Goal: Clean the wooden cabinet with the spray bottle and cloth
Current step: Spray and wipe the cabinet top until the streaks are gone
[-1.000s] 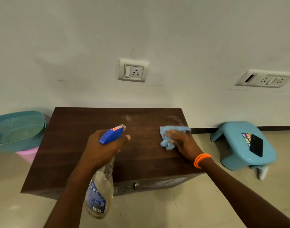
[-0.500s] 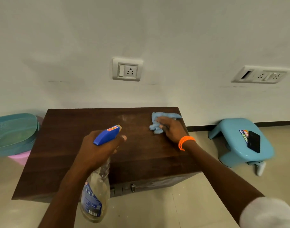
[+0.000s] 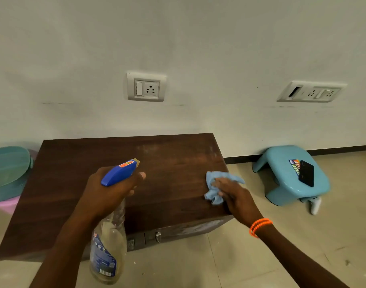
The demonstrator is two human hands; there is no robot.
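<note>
The person stood over a low dark wooden cabinet [image 3: 78, 183] pushed against a pale wall. Their left hand [image 3: 109, 190] was wrapped tight around the neck of a clear spray bottle [image 3: 107, 250], fingers closed just under its blue trigger head [image 3: 119, 172], the nozzle aimed out across the cabinet top and the bottle's body hanging down in front of the cabinet's front edge. Their right hand [image 3: 236, 196], with an orange beaded band [image 3: 260, 226] at the wrist, lay flat with the fingers spread on a crumpled light blue cloth [image 3: 214, 191], pressing it onto the top near the right edge, toward the front corner. A hazy, paler patch showed on the wood behind the cloth.

To the right, on the tiled floor [image 3: 219, 262], sat a small blue plastic stool [image 3: 282, 183] with a black phone [image 3: 306, 173] lying on its seat. At the left, beside the cabinet, a teal plastic basket [image 3: 7, 169] rested on something pink. Two socket plates were set in the wall, one [image 3: 145, 87] above the cabinet and a wider one [image 3: 311, 92] farther right.
</note>
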